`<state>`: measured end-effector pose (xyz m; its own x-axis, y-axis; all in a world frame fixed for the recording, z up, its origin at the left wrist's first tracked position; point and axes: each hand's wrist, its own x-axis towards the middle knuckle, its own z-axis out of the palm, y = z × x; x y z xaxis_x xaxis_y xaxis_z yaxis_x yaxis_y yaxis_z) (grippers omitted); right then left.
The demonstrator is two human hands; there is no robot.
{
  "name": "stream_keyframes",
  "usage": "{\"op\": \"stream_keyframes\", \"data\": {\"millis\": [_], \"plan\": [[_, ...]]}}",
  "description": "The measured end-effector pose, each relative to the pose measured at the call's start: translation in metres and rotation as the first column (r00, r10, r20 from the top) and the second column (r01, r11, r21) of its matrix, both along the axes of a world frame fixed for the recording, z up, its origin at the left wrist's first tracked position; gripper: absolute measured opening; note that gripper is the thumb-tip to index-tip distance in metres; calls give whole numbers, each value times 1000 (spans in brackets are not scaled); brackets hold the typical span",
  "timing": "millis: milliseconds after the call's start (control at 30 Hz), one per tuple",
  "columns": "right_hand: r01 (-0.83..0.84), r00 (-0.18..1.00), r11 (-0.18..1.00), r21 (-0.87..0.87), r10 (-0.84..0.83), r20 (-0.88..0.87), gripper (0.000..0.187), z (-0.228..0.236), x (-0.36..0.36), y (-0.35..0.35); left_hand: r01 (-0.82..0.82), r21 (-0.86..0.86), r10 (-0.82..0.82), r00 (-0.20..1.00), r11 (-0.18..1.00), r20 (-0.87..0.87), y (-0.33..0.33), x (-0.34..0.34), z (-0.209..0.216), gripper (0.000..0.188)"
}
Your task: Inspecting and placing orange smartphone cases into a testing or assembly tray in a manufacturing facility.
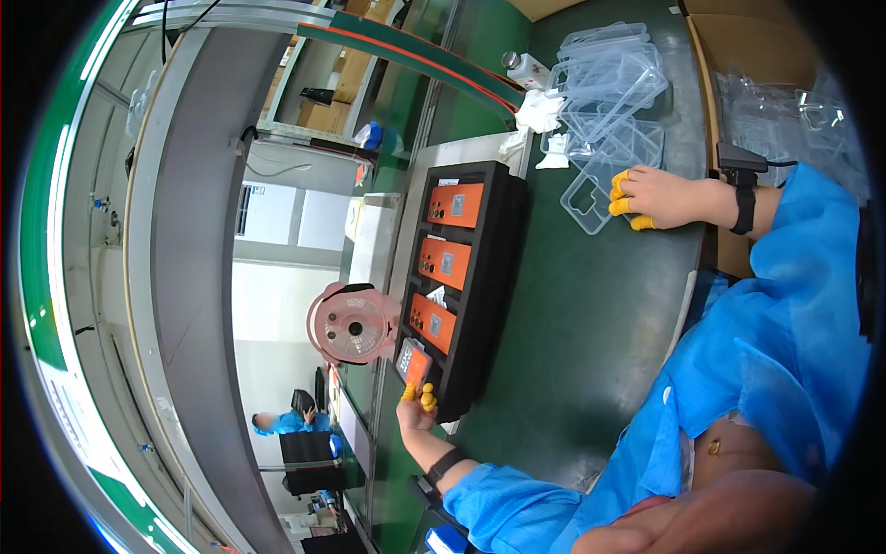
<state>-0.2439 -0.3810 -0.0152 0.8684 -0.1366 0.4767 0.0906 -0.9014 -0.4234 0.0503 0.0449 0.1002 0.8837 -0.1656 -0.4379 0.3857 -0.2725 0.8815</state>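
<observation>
At the near end of a black foam tray (503,268), my left hand (420,409) is closed on a small orange box-shaped device (417,365) with a pale display face. Three similar orange devices (446,260) lie in the tray's other slots. To the right, my right hand (660,198) has its fingers curled at the edge of a clear plastic cover (586,203) with a cut-out. Its fingertips bend over the rim and are partly hidden. Yellow finger cots cover fingertips on both hands. More clear plastic covers (614,78) are piled beyond my right hand.
The green tabletop (581,305) spreads between my hands. A pink fan (353,325) stands beside the tray. Crumpled white tissue (540,111) and a white bottle (526,71) sit near the covers. At right, a cardboard box (752,42) holds bagged clear plastic. Another person (291,422) sits in the background.
</observation>
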Motion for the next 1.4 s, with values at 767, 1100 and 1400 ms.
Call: {"op": "stream_keyframes", "data": {"millis": [767,1100,1400], "plan": [[-69,966,973,221,120,-227,30,42,23,24,-346,932,-646,686,113,333,-67,14,-25,38],[-111,926,956,273,199,-321,24,22,28,32,-538,842,-803,520,-44,290,-81,-4,-14,20],[-85,941,967,242,158,-299,23,15,36,-9,-326,945,-653,710,24,262,-120,-7,-18,33]]}}
